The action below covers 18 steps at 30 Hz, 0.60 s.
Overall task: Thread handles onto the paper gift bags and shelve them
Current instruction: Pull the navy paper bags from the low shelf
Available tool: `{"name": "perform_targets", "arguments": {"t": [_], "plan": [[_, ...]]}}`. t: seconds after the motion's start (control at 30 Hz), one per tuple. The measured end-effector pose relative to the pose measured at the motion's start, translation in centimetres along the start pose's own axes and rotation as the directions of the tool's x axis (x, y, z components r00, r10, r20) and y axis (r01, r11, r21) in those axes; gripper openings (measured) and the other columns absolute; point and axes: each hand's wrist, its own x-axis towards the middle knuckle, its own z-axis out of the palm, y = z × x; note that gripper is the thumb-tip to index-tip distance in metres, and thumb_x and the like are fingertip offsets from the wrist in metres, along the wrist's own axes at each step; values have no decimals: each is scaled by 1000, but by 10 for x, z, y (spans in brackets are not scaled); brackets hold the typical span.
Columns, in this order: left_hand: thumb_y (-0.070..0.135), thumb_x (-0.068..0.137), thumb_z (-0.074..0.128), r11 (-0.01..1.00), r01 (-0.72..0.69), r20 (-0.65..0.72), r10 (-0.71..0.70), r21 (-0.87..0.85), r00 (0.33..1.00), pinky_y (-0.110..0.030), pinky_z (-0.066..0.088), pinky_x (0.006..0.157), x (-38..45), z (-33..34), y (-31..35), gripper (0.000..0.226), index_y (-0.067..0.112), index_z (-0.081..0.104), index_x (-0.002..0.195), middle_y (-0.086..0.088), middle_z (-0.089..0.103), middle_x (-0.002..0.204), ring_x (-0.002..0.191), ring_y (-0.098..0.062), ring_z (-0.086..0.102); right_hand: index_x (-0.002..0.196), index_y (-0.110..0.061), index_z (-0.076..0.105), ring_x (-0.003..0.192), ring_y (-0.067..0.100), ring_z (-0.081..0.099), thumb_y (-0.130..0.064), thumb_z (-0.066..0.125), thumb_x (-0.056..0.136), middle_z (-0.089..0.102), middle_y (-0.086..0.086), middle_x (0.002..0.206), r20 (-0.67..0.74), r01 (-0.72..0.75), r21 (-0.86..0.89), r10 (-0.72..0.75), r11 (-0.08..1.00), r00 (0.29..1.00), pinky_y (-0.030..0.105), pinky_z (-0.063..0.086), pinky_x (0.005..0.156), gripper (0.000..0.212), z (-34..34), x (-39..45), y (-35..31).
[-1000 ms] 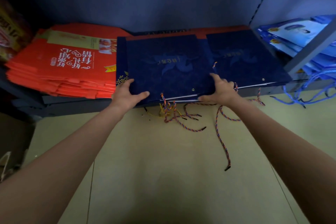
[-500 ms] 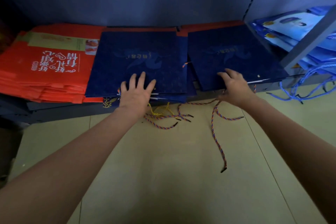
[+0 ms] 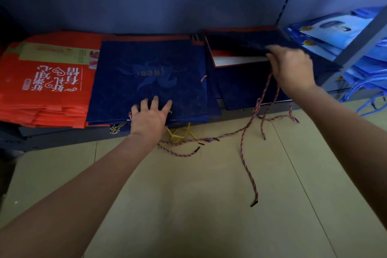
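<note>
A stack of flat dark blue gift bags [image 3: 150, 77] lies on the low shelf. My left hand [image 3: 149, 117] rests flat on its front edge, fingers spread. To the right, my right hand [image 3: 290, 65] grips the front edge of another dark blue bag [image 3: 247, 43] and holds it lifted and tilted above a second pile of blue bags [image 3: 240, 90]; a red and white inside shows under it. Twisted red-and-blue cord handles [image 3: 249, 132] hang from the bags onto the floor, one long end [image 3: 251, 182] trailing toward me.
A stack of flat red bags [image 3: 46, 81] sits at the left of the shelf. Light blue bags [image 3: 335, 33] with blue cords [image 3: 364, 90] fill the neighbouring shelf unit at the right. A yellow cord [image 3: 180, 133] hangs by the shelf edge. Beige floor tiles [image 3: 188, 205] lie below.
My right hand has lifted the top blue bag of the right pile up and back, pulling its cords off the floor. My left hand stays on the left stack.
</note>
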Motion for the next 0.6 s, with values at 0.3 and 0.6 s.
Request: {"name": "perform_targets", "arguments": {"t": [0.3, 0.6], "plan": [[34, 88, 60, 784, -81, -150, -16, -615, 989, -42, 24, 109, -6, 3, -36, 64, 19, 31, 144, -6, 30, 150, 136, -26, 29, 116, -9, 58, 93, 45, 57, -28, 39, 98, 64, 26, 102, -136, 39, 98, -25, 994, 990, 46, 42, 72, 32, -30, 7, -76], [21, 99, 39, 396, 282, -33, -627, -874, 778, -46, 35, 99, -33, 21, -111, 41, 2, 41, 135, -26, 44, 132, 121, -41, 42, 132, -18, 48, 119, 30, 51, -32, 49, 95, 53, 7, 134, 283, 172, 270, -249, 947, 926, 41, 44, 94, 40, 22, -48, -181]]}}
